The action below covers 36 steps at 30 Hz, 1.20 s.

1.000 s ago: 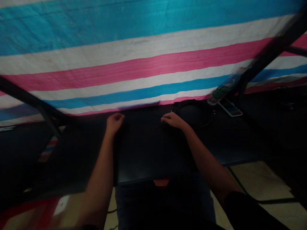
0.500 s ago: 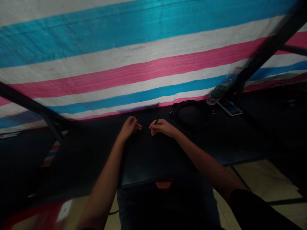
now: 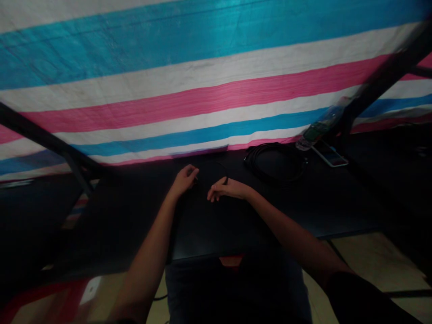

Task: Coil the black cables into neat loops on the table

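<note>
A thin black cable (image 3: 227, 171) arcs over the dark tabletop from one hand to the other. My left hand (image 3: 184, 182) is closed in a pinch around its left end, where a small shiny tip shows at the fingers. My right hand (image 3: 229, 189) holds the cable between thumb and forefinger, its other fingers loosely curled toward the left hand. Just right of it lies a coil of black cable (image 3: 249, 163) with shiny connectors at its sides. The dark surface hides much of the thin cable.
A clear plastic bottle (image 3: 320, 128) leans by the black frame bar (image 3: 374, 94) at right, with a phone (image 3: 330, 154) beside it. A striped sheet (image 3: 189, 103) hangs behind the black table (image 3: 209, 234). A red stool (image 3: 64, 297) stands at lower left.
My right hand has come down toward me, and its fingers have loosened from a tighter pinch. The left fingers have drawn in and closed. The view has shifted slightly.
</note>
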Available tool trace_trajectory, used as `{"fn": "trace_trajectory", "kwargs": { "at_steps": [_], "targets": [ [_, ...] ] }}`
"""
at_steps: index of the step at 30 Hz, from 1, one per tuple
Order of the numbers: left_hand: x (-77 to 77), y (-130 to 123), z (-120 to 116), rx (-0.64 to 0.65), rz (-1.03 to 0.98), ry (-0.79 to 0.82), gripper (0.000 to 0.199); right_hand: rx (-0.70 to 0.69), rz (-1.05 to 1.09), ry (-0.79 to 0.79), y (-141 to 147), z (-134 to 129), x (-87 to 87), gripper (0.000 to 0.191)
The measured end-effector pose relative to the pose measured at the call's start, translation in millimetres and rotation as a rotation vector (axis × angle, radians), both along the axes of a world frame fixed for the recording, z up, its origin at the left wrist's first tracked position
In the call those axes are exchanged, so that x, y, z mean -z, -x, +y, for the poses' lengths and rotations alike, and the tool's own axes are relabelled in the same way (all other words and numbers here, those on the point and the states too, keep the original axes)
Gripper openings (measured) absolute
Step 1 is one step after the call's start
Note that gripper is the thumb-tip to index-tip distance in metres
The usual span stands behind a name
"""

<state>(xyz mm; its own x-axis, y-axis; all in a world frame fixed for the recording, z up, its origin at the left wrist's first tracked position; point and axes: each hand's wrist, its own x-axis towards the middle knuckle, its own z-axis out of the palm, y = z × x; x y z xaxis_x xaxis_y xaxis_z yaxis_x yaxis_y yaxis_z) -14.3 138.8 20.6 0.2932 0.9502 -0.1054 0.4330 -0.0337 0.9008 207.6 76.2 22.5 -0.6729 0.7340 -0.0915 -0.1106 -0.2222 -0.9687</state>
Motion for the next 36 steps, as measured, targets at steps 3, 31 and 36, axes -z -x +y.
{"fn": "trace_trajectory", "kwargs": {
  "at_steps": [3,31,36],
  "targets": [
    [-4.9,3,-1,0.096,0.04,-0.042,0.027,0.022,0.007,0.105,-9,4,-1.9,0.045],
    [-33.2,-1,-26,0.365,-0.047,0.412,0.028,1.204,0.103,-0.099,-31,40,18.1,0.036],
    [-38.8,7,-20,0.348,-0.003,0.401,0.026,1.038,-0.007,-0.118,-34,39,17.2,0.038]
  ]
}}
